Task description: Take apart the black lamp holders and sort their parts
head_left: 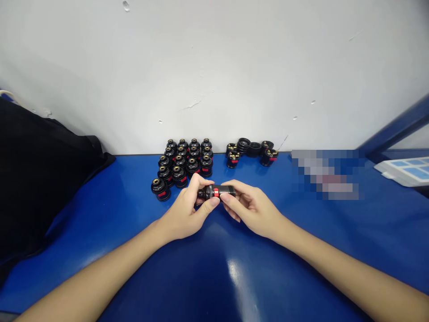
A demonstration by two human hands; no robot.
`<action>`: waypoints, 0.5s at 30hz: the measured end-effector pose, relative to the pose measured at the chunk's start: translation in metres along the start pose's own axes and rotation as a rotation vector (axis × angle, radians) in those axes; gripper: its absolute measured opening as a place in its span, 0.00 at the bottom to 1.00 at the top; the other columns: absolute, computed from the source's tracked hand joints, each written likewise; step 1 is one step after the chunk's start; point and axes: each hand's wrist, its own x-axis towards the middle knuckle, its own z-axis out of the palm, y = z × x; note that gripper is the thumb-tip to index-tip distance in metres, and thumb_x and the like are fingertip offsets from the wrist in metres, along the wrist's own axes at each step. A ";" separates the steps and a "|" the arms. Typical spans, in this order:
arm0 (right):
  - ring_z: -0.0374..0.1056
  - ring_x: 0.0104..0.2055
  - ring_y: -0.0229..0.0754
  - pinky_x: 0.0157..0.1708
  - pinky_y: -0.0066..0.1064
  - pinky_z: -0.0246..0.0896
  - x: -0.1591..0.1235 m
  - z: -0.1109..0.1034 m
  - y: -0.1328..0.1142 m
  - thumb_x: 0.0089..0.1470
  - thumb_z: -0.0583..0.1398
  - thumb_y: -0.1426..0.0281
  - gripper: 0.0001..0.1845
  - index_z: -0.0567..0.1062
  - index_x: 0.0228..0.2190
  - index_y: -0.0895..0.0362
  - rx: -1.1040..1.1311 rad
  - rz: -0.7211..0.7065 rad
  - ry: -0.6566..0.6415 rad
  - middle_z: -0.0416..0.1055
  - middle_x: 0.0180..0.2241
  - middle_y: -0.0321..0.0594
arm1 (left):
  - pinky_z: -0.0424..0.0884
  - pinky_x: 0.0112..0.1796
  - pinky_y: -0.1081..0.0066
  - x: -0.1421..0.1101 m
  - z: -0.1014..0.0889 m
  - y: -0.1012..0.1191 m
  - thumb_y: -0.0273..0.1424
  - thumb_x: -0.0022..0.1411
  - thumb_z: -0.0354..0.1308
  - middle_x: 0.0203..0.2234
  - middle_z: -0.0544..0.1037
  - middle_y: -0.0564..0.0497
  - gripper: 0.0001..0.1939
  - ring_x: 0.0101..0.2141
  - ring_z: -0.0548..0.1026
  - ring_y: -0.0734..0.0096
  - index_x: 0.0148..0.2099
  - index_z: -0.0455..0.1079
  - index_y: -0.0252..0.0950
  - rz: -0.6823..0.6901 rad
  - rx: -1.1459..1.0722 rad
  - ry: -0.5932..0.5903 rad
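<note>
Between both hands, a black lamp holder [228,190] with a red part on its side lies sideways above the blue table. My left hand [187,210] grips its narrower, stepped end, thumb along the near side. The wider end is held by my right hand [254,205], whose thumb presses near the red part. Just beyond my left hand stand several similar black lamp holders [179,176] in rows, with brass-coloured threaded tops and red parts. Farther right are a few open lamp holder bodies [233,159] with brass contacts, beside black ring-like shells [243,145].
A white wall [214,80] rises behind the blue table [187,273]. Black cloth [43,170] covers the left side. A blurred-out item [326,176] lies at the right, with a white and blue case [407,171] beyond it. A blue bar [395,123] slants at the far right.
</note>
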 end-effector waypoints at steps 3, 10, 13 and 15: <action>0.61 0.23 0.37 0.23 0.30 0.57 -0.002 0.001 0.003 0.68 0.59 0.48 0.20 0.74 0.41 0.53 -0.033 -0.019 0.009 0.65 0.24 0.31 | 0.75 0.34 0.71 0.000 0.001 0.001 0.46 0.76 0.54 0.37 0.74 0.51 0.16 0.33 0.75 0.71 0.53 0.59 0.41 0.001 -0.035 -0.002; 0.60 0.24 0.37 0.23 0.30 0.57 -0.004 0.001 0.005 0.69 0.58 0.51 0.19 0.75 0.43 0.53 -0.104 -0.067 0.034 0.64 0.25 0.31 | 0.73 0.32 0.71 -0.004 0.001 0.002 0.48 0.75 0.54 0.34 0.71 0.54 0.17 0.30 0.71 0.73 0.53 0.59 0.41 -0.022 -0.091 0.005; 0.61 0.25 0.37 0.25 0.31 0.61 -0.003 -0.002 0.003 0.68 0.61 0.54 0.15 0.75 0.46 0.52 -0.266 -0.178 0.049 0.68 0.28 0.33 | 0.69 0.32 0.71 -0.004 0.004 0.000 0.51 0.76 0.51 0.31 0.69 0.55 0.18 0.28 0.68 0.73 0.48 0.60 0.41 -0.076 -0.133 0.039; 0.67 0.29 0.39 0.29 0.32 0.68 -0.002 -0.004 0.002 0.67 0.63 0.57 0.14 0.75 0.49 0.51 -0.320 -0.235 0.055 0.73 0.33 0.37 | 0.69 0.32 0.70 -0.003 0.005 -0.001 0.52 0.76 0.50 0.32 0.69 0.55 0.19 0.29 0.67 0.73 0.46 0.60 0.41 -0.100 -0.148 0.062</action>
